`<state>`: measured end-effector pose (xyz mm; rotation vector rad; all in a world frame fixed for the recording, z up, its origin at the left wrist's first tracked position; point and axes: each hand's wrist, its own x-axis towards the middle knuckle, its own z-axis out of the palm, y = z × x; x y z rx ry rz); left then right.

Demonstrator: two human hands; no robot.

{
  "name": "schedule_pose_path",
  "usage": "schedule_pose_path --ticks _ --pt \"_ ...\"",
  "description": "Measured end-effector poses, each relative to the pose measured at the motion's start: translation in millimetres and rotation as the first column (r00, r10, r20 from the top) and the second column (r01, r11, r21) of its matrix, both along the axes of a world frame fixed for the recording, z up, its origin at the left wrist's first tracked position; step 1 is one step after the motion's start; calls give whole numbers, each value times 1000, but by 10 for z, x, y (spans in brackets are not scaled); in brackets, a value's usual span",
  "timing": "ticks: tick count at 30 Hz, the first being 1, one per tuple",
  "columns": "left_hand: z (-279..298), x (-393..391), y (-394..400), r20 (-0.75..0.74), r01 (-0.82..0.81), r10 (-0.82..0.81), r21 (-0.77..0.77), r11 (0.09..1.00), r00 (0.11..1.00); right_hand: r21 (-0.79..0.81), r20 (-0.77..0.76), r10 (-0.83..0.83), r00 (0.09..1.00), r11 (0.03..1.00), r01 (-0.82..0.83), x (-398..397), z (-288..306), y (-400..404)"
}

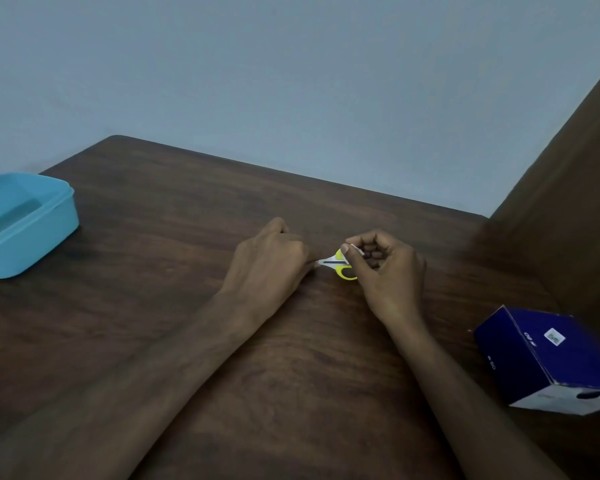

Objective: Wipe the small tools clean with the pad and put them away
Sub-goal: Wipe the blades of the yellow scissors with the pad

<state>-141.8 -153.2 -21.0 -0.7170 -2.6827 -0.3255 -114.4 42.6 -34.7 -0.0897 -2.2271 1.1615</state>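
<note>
Dark wood-grain surface (194, 216) fills the lower frame, against a pale blue-grey wall.

Scissors (338, 265): small, yellow handle loops, white blade cover with a dark slot. They sit at frame centre, low over the surface, between my two hands, tip pointing left.

Left hand (269, 259): back toward the camera, fingers curled under, pinching the tip end of the scissors. The finger contact itself is hidden behind the hand.

Right hand (383, 266): fingers curled into the palm, thumb and forefinger pinching a small white pad (355, 249) at the handle end of the scissors. Pad mostly covered by the fingers; only an edge shows.

Blue box (21, 225): plastic, open-topped, at the left edge of frame, on the surface, well apart from both hands.

Carton (548, 358): dark blue with white end, lower right of frame, tilted.
</note>
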Motion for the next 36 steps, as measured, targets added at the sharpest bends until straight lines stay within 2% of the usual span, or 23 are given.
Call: schedule_pose_path --ticks 3,5,7,9,11,14,16,21,25,27,31,36 --pt "10 -23 -5 -1 15 -15 -31 999 1000 -37 6 13 1000 999 -13 4 0 2" --pt "8 -25 -36 7 45 -45 6 999 999 -32 6 15 1000 999 -15 28 15 -10" --pt "-26 -25 -58 9 81 -83 146 986 997 -19 -46 -12 999 1000 11 64 50 -15" --pt "-76 -49 -67 46 108 -129 316 943 991 36 -158 -59 986 997 66 101 93 -26" --pt "-107 -90 -63 102 101 -164 451 887 981 103 -229 -33 973 993 57 129 110 -62" --pt "-112 -128 -48 179 118 -283 614 781 942 129 -180 59 982 991 -36 95 61 -121" --pt "-111 -126 -28 203 130 -347 666 734 916 111 -185 58 981 993 -38 19 31 -108" --pt "-123 -147 10 247 102 -352 672 733 903 -61 -215 -36 976 998 23 -53 70 -15" --pt "-130 -193 -1 265 69 -340 689 721 902 90 -203 42 978 996 -24 -33 31 0" --pt "-143 -197 7 275 68 -345 686 725 897 72 -205 1 979 997 14 -54 36 -8" --pt "-182 -225 29 274 51 -305 663 747 912 -71 -293 -118 949 992 101 -58 77 29" --pt "-185 -239 25 263 61 -304 656 752 916 3 -248 -46 968 999 48 -81 7 58"
